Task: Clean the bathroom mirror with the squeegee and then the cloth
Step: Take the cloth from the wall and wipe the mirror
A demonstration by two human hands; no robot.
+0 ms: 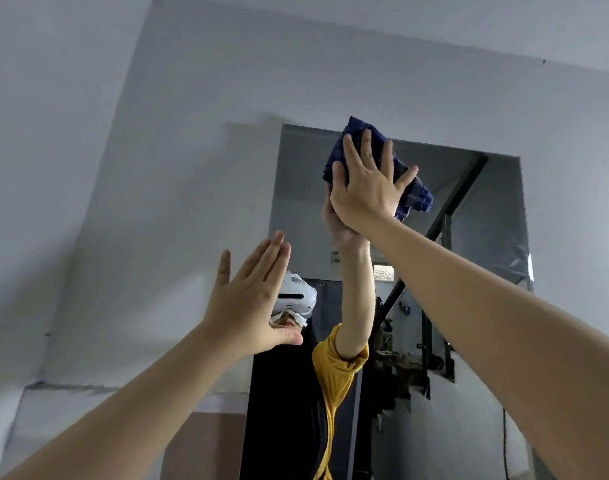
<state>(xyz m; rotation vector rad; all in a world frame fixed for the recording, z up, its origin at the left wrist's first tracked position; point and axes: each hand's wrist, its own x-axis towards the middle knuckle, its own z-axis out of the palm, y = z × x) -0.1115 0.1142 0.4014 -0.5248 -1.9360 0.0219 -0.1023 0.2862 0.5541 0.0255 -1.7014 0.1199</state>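
Observation:
A frameless rectangular mirror (483, 216) hangs on the pale grey wall ahead, seen from below. My right hand (365, 185) presses a dark blue crumpled cloth (415, 194) flat against the glass near the mirror's top left corner, fingers spread over it. My left hand (251, 303) is raised, open and flat with fingers together, at the mirror's left edge lower down; it holds nothing. The squeegee is not in view.
The mirror reflects a person in a yellow and black shirt with a white headset, the raised arm, and a staircase with a dark railing. The grey wall (123, 202) surrounds the mirror. A tan tiled band (209, 441) begins at the lower left.

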